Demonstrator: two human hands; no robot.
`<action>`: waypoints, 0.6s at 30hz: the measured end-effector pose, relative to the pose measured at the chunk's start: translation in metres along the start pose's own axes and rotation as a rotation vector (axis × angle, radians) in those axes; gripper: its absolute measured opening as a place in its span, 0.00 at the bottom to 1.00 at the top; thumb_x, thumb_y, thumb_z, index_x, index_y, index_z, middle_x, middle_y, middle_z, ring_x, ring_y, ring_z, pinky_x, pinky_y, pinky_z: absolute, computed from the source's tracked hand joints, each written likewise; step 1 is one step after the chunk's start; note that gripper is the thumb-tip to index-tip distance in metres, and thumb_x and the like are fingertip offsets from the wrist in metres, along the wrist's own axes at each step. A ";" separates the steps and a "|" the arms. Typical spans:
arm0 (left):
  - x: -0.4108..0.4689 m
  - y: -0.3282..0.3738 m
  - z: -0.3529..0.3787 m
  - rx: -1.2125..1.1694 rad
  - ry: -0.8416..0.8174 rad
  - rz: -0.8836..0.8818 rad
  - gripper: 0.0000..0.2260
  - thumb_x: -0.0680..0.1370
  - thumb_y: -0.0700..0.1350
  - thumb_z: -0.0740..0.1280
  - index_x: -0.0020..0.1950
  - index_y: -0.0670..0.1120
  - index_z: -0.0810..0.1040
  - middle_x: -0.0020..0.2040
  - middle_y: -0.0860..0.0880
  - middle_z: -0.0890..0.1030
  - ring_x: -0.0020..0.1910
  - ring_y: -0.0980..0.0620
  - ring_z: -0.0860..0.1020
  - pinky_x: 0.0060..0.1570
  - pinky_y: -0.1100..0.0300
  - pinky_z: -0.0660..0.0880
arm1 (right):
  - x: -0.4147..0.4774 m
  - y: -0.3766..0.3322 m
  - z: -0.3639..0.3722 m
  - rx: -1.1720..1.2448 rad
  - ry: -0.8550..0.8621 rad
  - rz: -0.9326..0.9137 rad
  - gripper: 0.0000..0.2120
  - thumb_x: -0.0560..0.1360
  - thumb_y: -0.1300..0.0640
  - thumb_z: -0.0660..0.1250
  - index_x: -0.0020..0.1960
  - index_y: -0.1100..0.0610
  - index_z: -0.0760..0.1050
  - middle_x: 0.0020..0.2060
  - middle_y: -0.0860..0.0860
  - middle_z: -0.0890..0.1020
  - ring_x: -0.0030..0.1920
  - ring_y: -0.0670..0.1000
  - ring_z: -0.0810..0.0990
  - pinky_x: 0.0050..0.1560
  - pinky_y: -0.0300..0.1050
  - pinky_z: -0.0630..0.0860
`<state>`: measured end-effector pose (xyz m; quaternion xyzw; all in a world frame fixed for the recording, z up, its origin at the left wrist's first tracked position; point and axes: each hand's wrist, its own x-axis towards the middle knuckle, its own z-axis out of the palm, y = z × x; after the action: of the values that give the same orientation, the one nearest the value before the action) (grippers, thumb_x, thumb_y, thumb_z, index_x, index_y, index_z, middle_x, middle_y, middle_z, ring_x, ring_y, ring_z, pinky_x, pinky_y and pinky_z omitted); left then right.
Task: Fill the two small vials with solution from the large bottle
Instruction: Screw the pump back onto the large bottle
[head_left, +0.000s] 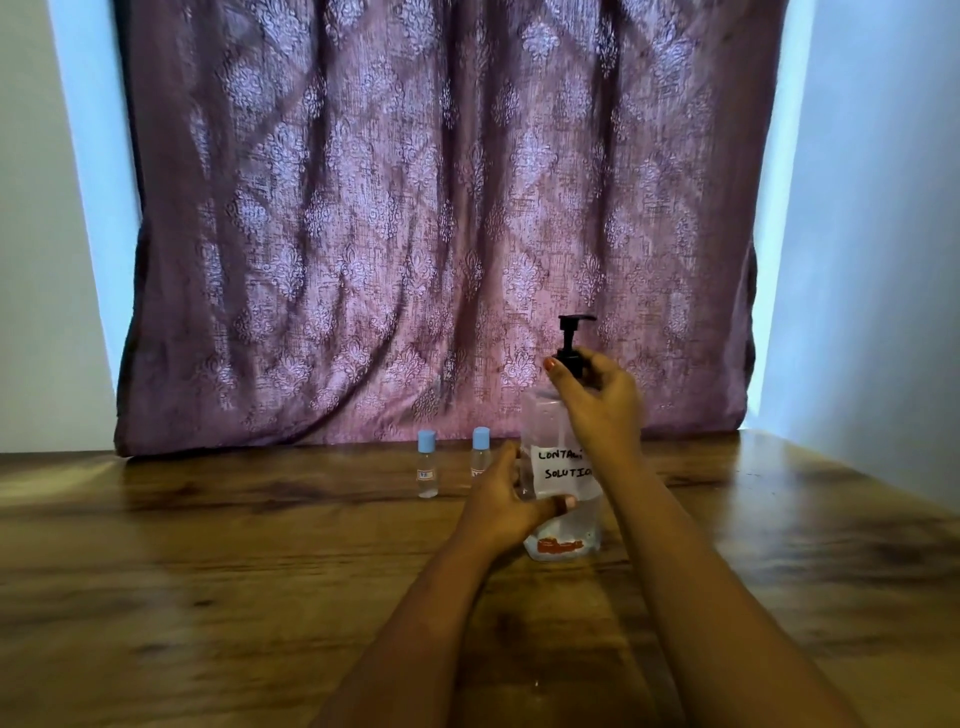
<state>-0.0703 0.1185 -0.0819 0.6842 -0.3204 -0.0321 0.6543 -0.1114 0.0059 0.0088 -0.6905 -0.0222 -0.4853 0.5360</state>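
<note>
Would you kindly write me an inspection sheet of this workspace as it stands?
Surface: wooden table, dark grain patches.
Job's things: large bottle, black pump on, upright; two small vials left of it, blue caps on.
Clutter: nothing seen.
Grippers: left hand holds the bottle's body; right hand grips the pump collar.
Cables: nothing seen.
Surroundings: purple patterned curtain behind, pale walls beside.

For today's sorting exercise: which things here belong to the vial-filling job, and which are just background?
Job:
large bottle with black pump, held by left hand and right hand
two blue-capped vials

Background:
purple curtain
wooden table
</note>
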 end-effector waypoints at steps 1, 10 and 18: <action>0.001 0.000 0.000 -0.011 -0.003 -0.010 0.26 0.62 0.49 0.81 0.55 0.57 0.74 0.57 0.49 0.83 0.57 0.48 0.82 0.55 0.43 0.81 | 0.000 -0.001 -0.001 0.009 -0.016 0.002 0.17 0.69 0.47 0.71 0.54 0.54 0.78 0.45 0.48 0.83 0.48 0.47 0.82 0.50 0.45 0.79; -0.001 0.005 0.000 0.002 -0.001 -0.027 0.23 0.67 0.43 0.80 0.54 0.61 0.75 0.59 0.48 0.82 0.59 0.48 0.81 0.59 0.42 0.79 | 0.002 -0.010 -0.007 0.056 -0.117 0.078 0.15 0.73 0.54 0.68 0.59 0.58 0.76 0.50 0.53 0.82 0.49 0.48 0.80 0.54 0.44 0.78; -0.004 0.009 0.013 0.275 0.112 -0.010 0.24 0.63 0.58 0.76 0.55 0.60 0.70 0.56 0.52 0.84 0.54 0.51 0.83 0.55 0.44 0.80 | 0.002 0.000 0.007 -0.170 0.110 0.068 0.23 0.63 0.33 0.66 0.53 0.44 0.78 0.42 0.42 0.83 0.49 0.49 0.80 0.60 0.63 0.68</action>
<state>-0.0828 0.1098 -0.0766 0.7698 -0.2815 0.0473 0.5709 -0.1057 0.0098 0.0105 -0.7062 0.0718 -0.5039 0.4921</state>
